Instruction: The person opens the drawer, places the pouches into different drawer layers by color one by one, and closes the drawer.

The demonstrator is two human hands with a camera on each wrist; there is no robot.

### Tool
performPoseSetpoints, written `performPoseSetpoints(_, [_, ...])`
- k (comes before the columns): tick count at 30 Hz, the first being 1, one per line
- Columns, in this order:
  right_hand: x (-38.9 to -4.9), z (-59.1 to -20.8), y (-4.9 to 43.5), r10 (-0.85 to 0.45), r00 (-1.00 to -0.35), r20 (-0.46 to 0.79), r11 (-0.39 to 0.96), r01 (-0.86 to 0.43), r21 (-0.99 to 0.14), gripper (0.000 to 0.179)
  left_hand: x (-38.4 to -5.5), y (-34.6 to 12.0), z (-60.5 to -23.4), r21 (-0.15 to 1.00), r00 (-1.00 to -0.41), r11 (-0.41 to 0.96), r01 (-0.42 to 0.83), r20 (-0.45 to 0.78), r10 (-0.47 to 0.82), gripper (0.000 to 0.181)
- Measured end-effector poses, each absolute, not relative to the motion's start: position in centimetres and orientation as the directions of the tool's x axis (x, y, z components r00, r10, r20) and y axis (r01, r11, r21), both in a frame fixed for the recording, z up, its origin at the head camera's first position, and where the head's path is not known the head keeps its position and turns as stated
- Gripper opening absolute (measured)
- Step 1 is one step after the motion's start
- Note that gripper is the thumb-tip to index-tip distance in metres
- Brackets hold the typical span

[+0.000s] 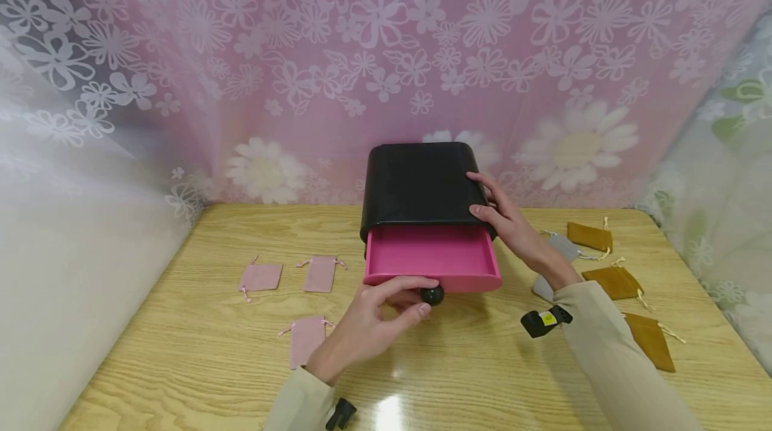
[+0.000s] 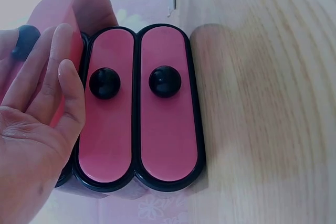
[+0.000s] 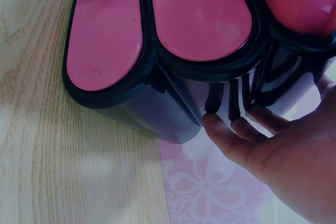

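A black drawer box [image 1: 416, 183] with three stacked pink fronts stands at the back of the table. Its top pink drawer [image 1: 431, 250] is pulled out, and the inside that shows holds nothing. My left hand [image 1: 374, 317] pinches that drawer's round black knob [image 1: 431, 295] between thumb and fingers. The two lower drawers, a middle one [image 2: 107, 135] and a bottom one [image 2: 167, 140], are closed in the left wrist view. With my right hand [image 1: 512, 223] I steady the box, thumb and fingers spread on its right side; fingertips [image 3: 223, 129] touch the black side wall.
Pink drawstring pouches [image 1: 319, 274] lie on the wooden table [image 1: 211, 350] at the left. Brown pouches [image 1: 612, 282] and grey pouches [image 1: 563, 247] lie at the right, partly behind my right arm. A flowered pink curtain [image 1: 338, 82] hangs right behind the box.
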State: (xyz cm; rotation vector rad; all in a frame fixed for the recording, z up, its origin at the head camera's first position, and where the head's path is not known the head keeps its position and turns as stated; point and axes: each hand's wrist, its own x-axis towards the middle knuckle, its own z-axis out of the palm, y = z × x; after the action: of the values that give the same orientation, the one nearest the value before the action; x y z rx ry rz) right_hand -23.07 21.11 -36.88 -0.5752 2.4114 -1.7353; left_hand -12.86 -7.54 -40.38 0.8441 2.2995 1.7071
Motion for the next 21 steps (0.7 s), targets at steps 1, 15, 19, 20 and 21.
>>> performPoseSetpoints(1, [-23.1,-36.9,21.1,-0.368,-0.921,0.126,0.272,-0.236,-0.933,0.061,-12.8,-7.6,-40.4,0.919,-0.829,0.194,0.343,0.199,0.522,0.032])
performPoseSetpoints(15, [-23.3,-37.1,21.2,-0.375,-0.919,0.125,0.271,-0.237,-0.933,0.060,-12.8,-8.1,-41.1,0.928,-0.803,0.170,0.331,0.182,0.568,0.037])
performPoseSetpoints(19, [-23.3,-37.1,21.3,-0.374,-0.919,0.121,0.275,-0.235,-0.932,0.060,-12.8,-8.5,-41.3,0.924,-0.784,0.134,0.359,0.220,0.580,0.040])
performPoseSetpoints(20, [-23.3,-37.1,21.3,-0.374,-0.920,0.121,0.275,-0.235,-0.932,0.060,-12.8,-8.6,-41.3,0.925,-0.782,0.126,0.359,0.225,0.581,0.040])
performPoseSetpoints(21, [-23.3,-37.1,21.3,-0.374,-0.919,0.123,0.275,-0.237,-0.932,0.060,-12.8,-8.7,-41.3,0.925,-0.780,0.118,0.362,0.231,0.582,0.041])
